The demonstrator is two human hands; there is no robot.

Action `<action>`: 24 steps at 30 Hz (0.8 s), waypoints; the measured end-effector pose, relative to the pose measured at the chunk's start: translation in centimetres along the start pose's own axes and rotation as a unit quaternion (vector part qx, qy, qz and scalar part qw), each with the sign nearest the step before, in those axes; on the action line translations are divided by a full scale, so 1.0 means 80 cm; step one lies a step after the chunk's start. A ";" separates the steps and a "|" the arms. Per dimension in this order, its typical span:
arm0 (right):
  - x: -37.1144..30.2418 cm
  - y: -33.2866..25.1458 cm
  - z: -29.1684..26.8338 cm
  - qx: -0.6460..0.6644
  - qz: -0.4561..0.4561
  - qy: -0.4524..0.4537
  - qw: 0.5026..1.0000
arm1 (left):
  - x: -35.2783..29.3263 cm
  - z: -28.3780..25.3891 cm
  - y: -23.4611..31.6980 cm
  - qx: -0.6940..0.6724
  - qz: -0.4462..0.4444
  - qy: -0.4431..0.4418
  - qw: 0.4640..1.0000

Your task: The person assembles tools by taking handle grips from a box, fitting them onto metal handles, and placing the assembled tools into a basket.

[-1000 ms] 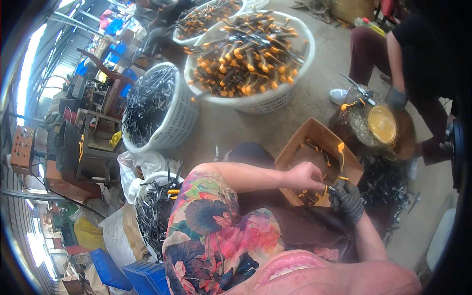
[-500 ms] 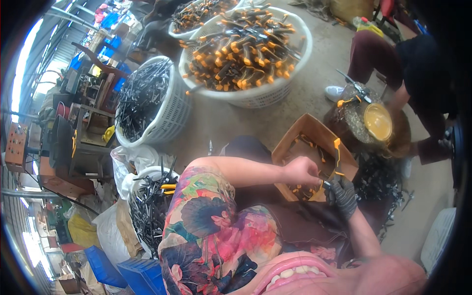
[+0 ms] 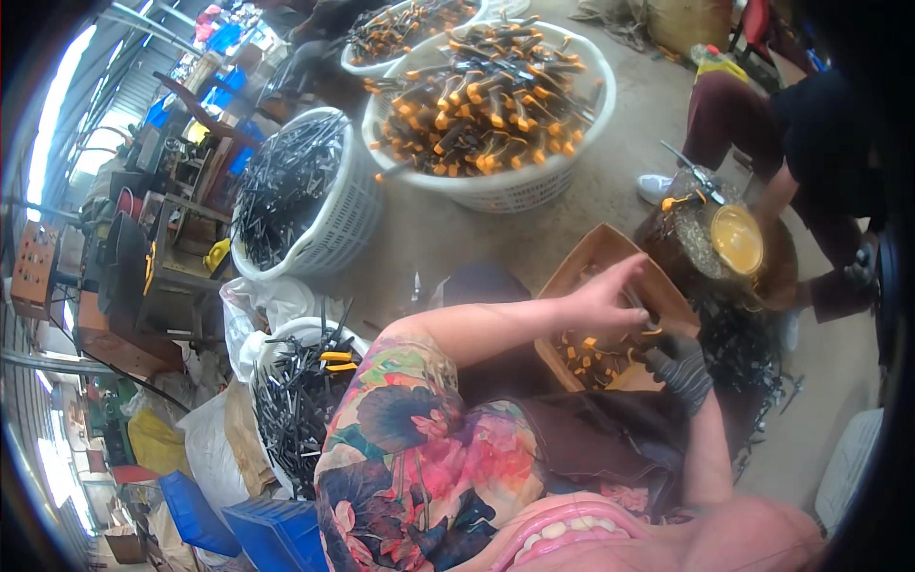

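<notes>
Fingers (image 3: 624,278) of left hand (image 3: 602,303) pinch a metal piece (image 3: 637,303) over the cardboard box (image 3: 583,275).

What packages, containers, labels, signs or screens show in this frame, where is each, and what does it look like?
Cardboard box: open, brown, under both hands, holding small orange pieces.
Big white basket: top centre, round, full of orange-handled tools.
Second white basket: to its left, round, full of dark metal parts.
Blue crates: lower left, rectangular.
Yellow sack: far left, crumpled.
No readable labels, signs or screens.

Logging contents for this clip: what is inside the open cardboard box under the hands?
The cardboard box holds small orange pieces on its floor. The left hand and the gloved right hand cover the rest.
</notes>
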State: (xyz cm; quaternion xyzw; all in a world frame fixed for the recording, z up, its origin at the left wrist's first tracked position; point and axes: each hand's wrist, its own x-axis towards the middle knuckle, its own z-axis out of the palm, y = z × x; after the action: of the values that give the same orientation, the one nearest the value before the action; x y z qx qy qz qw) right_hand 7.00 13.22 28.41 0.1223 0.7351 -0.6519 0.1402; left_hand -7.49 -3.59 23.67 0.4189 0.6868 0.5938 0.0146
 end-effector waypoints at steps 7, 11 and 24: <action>0.008 0.009 -0.010 0.085 -0.095 0.116 0.985 | 0.015 -0.043 0.024 -0.233 -0.329 -0.204 0.892; -0.005 0.025 -0.012 0.066 -0.155 0.087 0.982 | 0.010 -0.023 0.043 -0.326 -0.426 -0.183 0.824; 0.011 0.033 -0.013 0.163 -0.129 0.136 0.969 | 0.019 0.005 0.007 -0.341 -0.261 -0.104 0.897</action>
State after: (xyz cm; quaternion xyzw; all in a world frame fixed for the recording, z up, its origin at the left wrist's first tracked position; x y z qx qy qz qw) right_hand 7.11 14.57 25.77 0.1354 0.6404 -0.7529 -0.0686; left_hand -7.96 -2.37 24.76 0.2533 0.5217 0.7192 0.3827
